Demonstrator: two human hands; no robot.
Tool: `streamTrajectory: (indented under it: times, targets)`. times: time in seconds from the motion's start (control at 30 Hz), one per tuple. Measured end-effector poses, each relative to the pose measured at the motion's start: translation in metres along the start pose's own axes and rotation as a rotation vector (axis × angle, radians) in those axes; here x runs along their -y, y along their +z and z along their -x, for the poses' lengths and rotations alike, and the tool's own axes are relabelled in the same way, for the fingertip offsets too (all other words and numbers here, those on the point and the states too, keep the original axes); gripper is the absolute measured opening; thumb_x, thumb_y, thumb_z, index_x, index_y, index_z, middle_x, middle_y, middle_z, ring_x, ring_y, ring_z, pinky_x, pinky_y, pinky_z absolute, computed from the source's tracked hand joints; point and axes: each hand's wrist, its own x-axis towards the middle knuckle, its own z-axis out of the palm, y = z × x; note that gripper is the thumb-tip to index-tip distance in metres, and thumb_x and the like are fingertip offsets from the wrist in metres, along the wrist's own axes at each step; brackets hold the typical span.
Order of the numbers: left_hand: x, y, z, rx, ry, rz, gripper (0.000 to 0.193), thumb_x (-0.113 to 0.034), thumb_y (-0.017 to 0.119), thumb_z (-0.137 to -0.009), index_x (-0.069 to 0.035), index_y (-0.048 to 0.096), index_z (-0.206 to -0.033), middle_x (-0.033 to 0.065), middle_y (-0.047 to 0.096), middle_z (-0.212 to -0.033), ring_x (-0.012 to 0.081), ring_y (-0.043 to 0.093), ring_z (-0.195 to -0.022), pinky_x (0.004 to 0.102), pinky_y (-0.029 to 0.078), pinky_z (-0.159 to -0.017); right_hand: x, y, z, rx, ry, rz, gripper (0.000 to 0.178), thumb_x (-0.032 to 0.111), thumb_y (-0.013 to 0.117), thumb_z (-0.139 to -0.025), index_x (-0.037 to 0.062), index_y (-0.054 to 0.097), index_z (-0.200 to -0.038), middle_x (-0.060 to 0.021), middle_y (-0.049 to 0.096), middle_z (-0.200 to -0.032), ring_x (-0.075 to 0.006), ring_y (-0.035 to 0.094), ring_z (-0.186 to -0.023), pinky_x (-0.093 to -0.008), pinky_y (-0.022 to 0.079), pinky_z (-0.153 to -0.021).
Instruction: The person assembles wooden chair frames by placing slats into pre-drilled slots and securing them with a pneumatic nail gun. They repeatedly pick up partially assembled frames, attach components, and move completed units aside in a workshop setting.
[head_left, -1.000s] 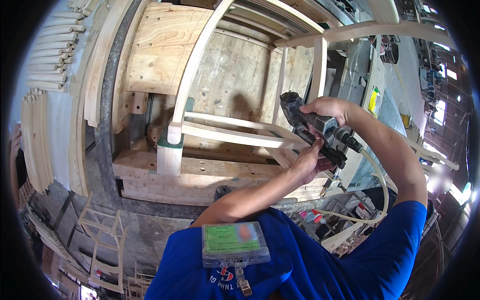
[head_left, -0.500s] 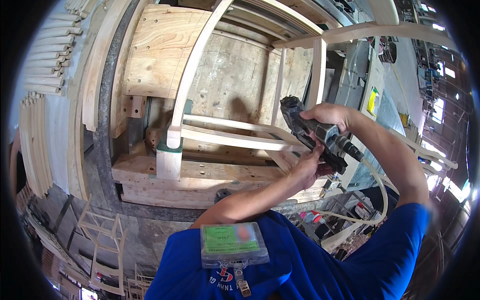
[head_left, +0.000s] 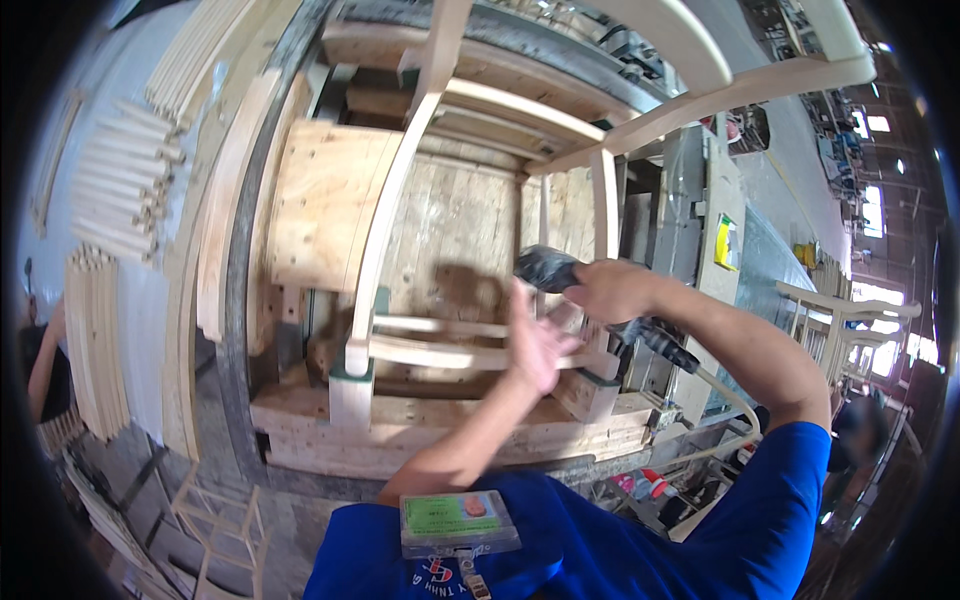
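We see a black tool [head_left: 546, 268], a pale cream wooden frame [head_left: 388, 220], a tan, dark-dotted plywood panel [head_left: 335, 205], a bright blue shirt [head_left: 570, 540] and a green badge card [head_left: 450, 520].

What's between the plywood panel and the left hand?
Head view, from the plywood panel toward the left hand: the wooden frame's curved side piece, then the worn board with a dark shadow.

Badge [head_left: 452, 517]: green card, hanging on the shirt, carrying lines of small print too blurred for reading. Shirt [head_left: 580, 545]: blue, bearing a red and white emblem [head_left: 437, 570] with white capitals curving beside it. Yellow label [head_left: 726, 241]: resting on a pale board [head_left: 716, 300], its markings staying too small for reading.
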Motion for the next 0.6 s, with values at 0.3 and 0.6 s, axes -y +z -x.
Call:
streamTrajectory:
  times: [0.3, 0.6]
  targets:
    - [-0.106, 0.053, -0.169, 0.19, 0.32, -0.023, 0.036, -0.041, 0.067, -0.101, -0.011, 0.066, -0.121, 0.0037, 0.074, -0.106, 0.0187, 0.072, -0.089, 0.0347, 0.06, -0.074, 0.039, -0.069, -0.07, -0.313, -0.001, 0.514, 0.052, 0.019, 0.061, -0.092, -0.013, 0.061, -0.133, -0.0274, 0.059, -0.14, -0.0357, 0.057, -0.131, -0.0401, 0.051, -0.105]
    - [-0.112, 0.068, -0.19, 0.221, 0.293, -0.097, 0.044, -0.047, 0.064, -0.102, -0.008, 0.065, -0.124, 0.0066, 0.073, -0.113, 0.0204, 0.072, -0.099, 0.038, 0.059, -0.086, 0.035, -0.087, -0.09, -0.31, 0.088, 0.474, 0.038, 0.02, 0.062, -0.092, -0.003, 0.074, -0.119, -0.0228, 0.068, -0.131, -0.03, 0.062, -0.128, -0.0396, 0.05, -0.103]
